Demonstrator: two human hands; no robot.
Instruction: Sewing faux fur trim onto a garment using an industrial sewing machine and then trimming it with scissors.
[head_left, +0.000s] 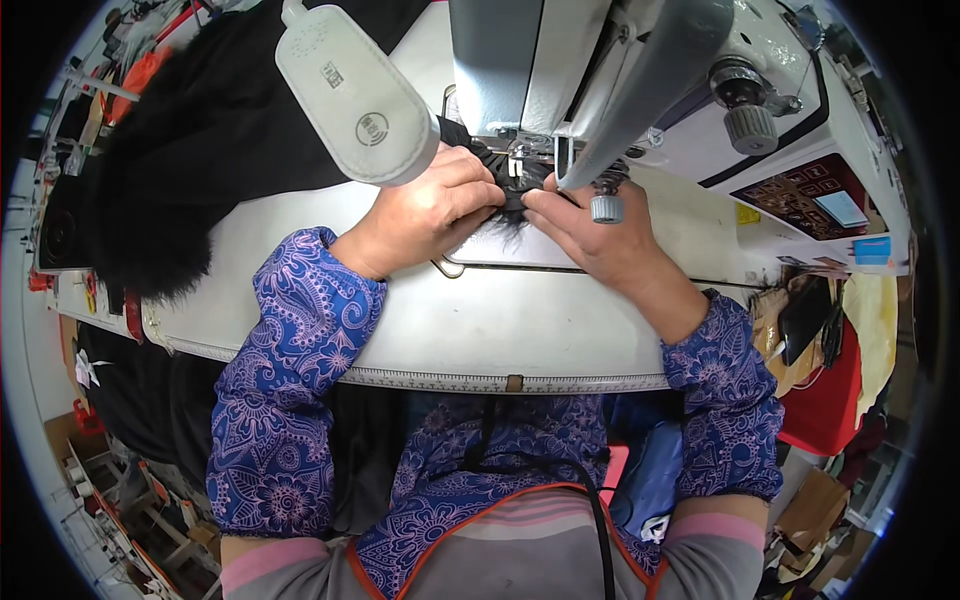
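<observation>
Black furry fabric (270,130) spreads over the left of the sewing table, and its edge runs under the presser foot (515,165) of a sewing machine (500,70). Just left of the foot, my left hand (432,208) has its fingers closed on the fabric edge. My right hand (600,232) pinches the same edge from the other side, thumb and forefinger close to the foot. Loose fur sticks out between the two hands. Part of the right fingers is hidden behind the machine's knob and bar.
A white lamp head (358,95) hangs over the left hand. The machine's grey arm and a metal knob (606,208) stand close above the right hand. A ruler strip (450,381) edges the table front. Red and yellow cloths (830,390) hang at the right.
</observation>
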